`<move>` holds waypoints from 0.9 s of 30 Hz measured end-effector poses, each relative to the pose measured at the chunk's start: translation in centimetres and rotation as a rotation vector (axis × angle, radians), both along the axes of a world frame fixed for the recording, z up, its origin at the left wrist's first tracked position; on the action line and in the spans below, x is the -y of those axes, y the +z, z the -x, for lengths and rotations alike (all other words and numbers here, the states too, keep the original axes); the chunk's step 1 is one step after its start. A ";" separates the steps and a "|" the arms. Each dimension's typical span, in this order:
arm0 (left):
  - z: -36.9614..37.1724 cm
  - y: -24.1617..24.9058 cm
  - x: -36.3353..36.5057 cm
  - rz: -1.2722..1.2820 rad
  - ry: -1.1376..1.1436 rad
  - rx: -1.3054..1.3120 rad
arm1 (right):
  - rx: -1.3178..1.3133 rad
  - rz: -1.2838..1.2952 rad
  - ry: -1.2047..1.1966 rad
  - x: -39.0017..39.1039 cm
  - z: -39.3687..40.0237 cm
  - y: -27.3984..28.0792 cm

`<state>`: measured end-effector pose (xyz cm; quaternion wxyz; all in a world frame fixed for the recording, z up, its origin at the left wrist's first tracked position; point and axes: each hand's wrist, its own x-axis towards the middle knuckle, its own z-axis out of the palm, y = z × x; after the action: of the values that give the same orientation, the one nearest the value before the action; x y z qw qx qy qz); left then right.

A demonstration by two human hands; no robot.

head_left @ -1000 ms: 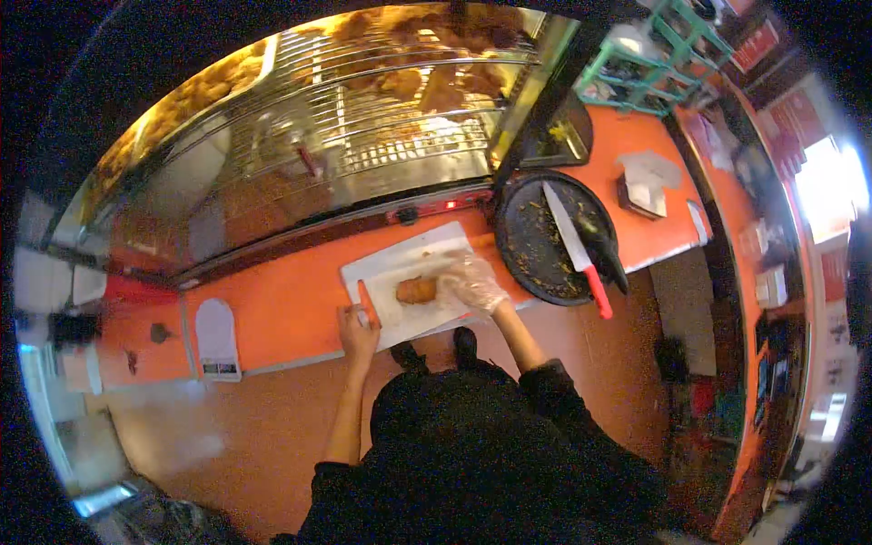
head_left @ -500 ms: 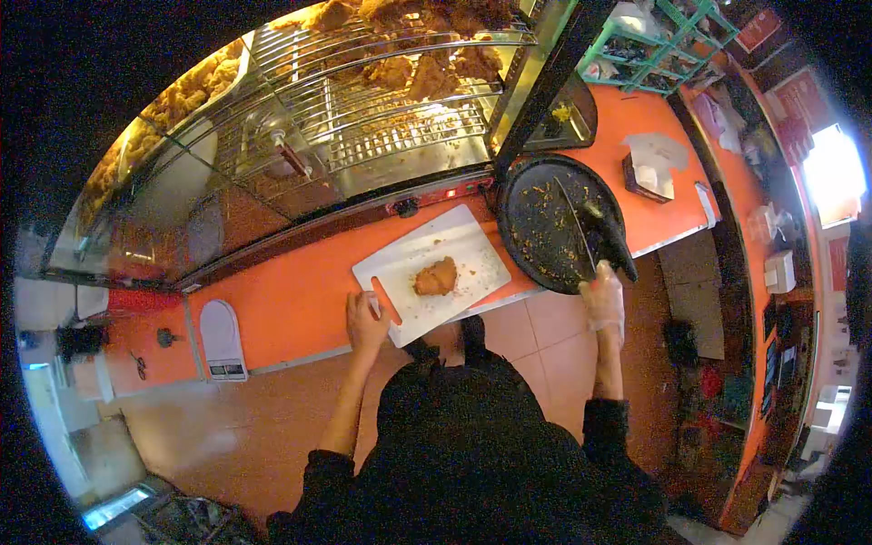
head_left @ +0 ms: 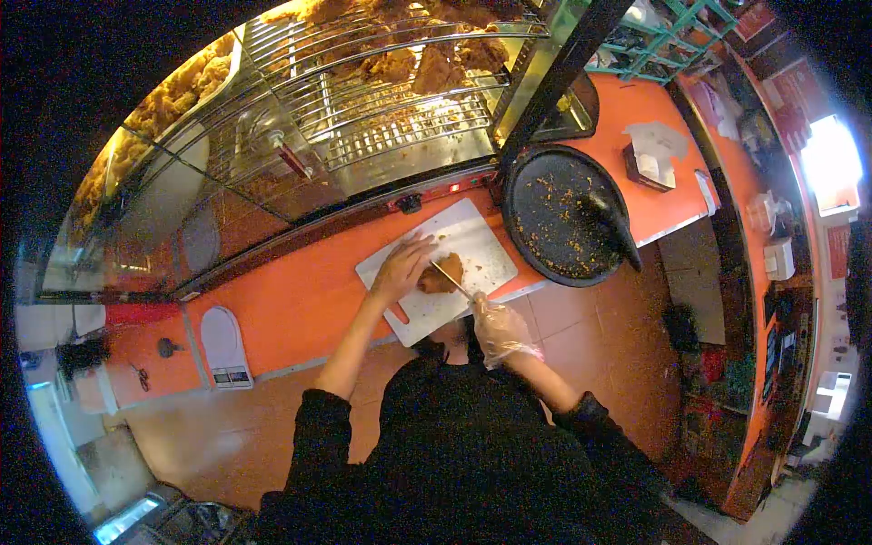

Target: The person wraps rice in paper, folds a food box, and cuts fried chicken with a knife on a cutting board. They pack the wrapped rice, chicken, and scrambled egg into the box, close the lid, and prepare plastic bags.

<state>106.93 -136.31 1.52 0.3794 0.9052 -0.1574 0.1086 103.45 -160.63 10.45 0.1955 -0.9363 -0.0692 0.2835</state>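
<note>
A piece of fried chicken (head_left: 449,269) lies on the white cutting board (head_left: 434,316), with crumbs around it. My right hand (head_left: 501,331), in a clear plastic glove, is closed round the handle of a knife (head_left: 452,279) whose blade lies across the chicken. Bare and with its fingers stretched out, my left hand (head_left: 403,269) rests at the chicken's left side, over the board's upper left part. The fingertips come close to the blade's tip.
Right of the board sits a round black mortar (head_left: 556,204) holding crumbs and a dark pestle (head_left: 610,222). A glass display case (head_left: 363,182) with fried chicken stands behind the orange counter (head_left: 272,322). A small open box (head_left: 650,168) and a flat scale (head_left: 222,341) are farther off.
My right hand has lifted the knife from the mortar and brought it left onto the chicken. My left hand has moved from the board's left edge up beside the chicken.
</note>
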 end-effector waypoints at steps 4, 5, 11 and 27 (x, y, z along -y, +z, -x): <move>-0.4 -2.5 -0.4 0.187 0.029 -0.145 | 0.100 0.031 0.101 -0.8 0.7 -1.1; -0.2 -2.6 -0.2 0.190 0.029 -0.118 | 0.087 0.019 0.080 -0.3 1.2 -3.7; -0.5 -3.1 -0.3 0.208 0.099 -0.048 | 0.049 0.062 0.082 -1.2 -0.1 -3.0; -2.0 -3.3 0.7 0.305 0.148 -0.073 | 0.312 -0.029 0.268 1.3 -2.5 -6.2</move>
<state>108.89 -137.05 -1.76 0.5089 0.8496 -0.0584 0.1260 105.91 -161.91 4.26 0.1561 -0.9484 -0.2267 0.1573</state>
